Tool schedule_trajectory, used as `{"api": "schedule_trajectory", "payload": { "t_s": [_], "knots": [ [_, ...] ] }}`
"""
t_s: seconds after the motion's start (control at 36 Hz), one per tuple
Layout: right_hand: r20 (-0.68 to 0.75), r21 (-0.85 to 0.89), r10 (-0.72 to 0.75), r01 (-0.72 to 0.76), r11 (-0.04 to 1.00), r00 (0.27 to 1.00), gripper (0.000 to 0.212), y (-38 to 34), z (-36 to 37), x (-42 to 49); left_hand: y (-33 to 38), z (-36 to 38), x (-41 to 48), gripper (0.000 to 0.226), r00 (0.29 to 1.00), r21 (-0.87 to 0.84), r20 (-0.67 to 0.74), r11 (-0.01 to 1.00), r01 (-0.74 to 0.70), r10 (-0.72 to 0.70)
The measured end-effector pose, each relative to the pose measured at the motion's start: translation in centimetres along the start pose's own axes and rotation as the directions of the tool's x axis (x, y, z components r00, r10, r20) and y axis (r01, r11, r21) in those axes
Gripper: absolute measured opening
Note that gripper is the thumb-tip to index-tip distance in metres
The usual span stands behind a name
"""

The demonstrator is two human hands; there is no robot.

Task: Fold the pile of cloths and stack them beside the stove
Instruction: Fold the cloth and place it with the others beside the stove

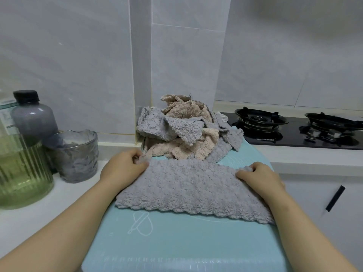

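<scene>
Left hand (123, 165), right hand (259, 177) pinch grey cloth (188, 189) | teal mat (176, 242) | white counter (29, 222) | tiled wall (78, 55)

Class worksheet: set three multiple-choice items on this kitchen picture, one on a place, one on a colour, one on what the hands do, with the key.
1. Where is the crumpled pile of grey and beige fluffy cloths?
A. on the pale blue mat, left of the black gas stove
B. on the burners
C. on the floor

2. What colour is the fluffy cloth spread nearest the person?
A. beige
B. grey
C. green

3. What are the left hand and right hand doing?
A. lying open
B. pouring water
C. each gripping a corner of that cloth

Key: 1A, it sits on the mat beside the stove; 2B, it looks grey; 3C, both hands curl round corners.
</scene>
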State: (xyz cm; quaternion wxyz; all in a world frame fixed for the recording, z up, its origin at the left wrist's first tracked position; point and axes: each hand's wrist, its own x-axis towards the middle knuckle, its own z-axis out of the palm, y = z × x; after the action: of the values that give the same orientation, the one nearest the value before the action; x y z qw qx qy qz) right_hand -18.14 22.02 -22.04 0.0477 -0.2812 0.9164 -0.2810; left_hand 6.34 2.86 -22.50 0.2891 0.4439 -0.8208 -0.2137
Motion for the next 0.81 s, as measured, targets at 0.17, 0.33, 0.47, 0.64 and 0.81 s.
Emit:
{"api": "schedule_trajectory", "payload": {
  "t_s": [0.17, 0.33, 0.47, 0.64, 0.81],
  "knots": [
    [0.013, 0.041, -0.016, 0.016, 0.999, 1.000, 0.026, -0.2, -0.2, -0.5, 0.5, 0.6, 0.0, 0.036, 0.997, 0.245, 0.072, 0.970, 0.016, -0.035],
    [0.015, -0.026, -0.050, 0.051, 0.998, 0.999, 0.028, -0.5, -0.3, -1.1, 0.5, 0.4, -0.3, 0.015, 0.996, 0.155, 0.083, 0.988, -0.002, -0.011],
    [-0.072, 0.227, -0.109, 0.123, 0.966, 0.991, 0.030, -0.2, -0.1, -0.9, 0.6, 0.1, -0.7, 0.025, 0.993, -0.064, -0.042, 0.991, -0.114, 0.111],
    [-0.086, 0.526, -0.164, 0.184, 0.830, 0.983, 0.007, -0.4, -0.4, -1.3, 1.1, 0.0, -0.8, 0.026, 0.993, -0.496, -0.084, 0.861, -0.117, 0.086],
    [-0.178, 0.489, -0.225, 0.285, 0.825, 0.958, 0.021, -0.1, -0.3, -1.0, 0.8, -0.1, -0.7, 0.034, 0.991, -0.451, -0.089, 0.884, -0.126, 0.096]
  ]
}}
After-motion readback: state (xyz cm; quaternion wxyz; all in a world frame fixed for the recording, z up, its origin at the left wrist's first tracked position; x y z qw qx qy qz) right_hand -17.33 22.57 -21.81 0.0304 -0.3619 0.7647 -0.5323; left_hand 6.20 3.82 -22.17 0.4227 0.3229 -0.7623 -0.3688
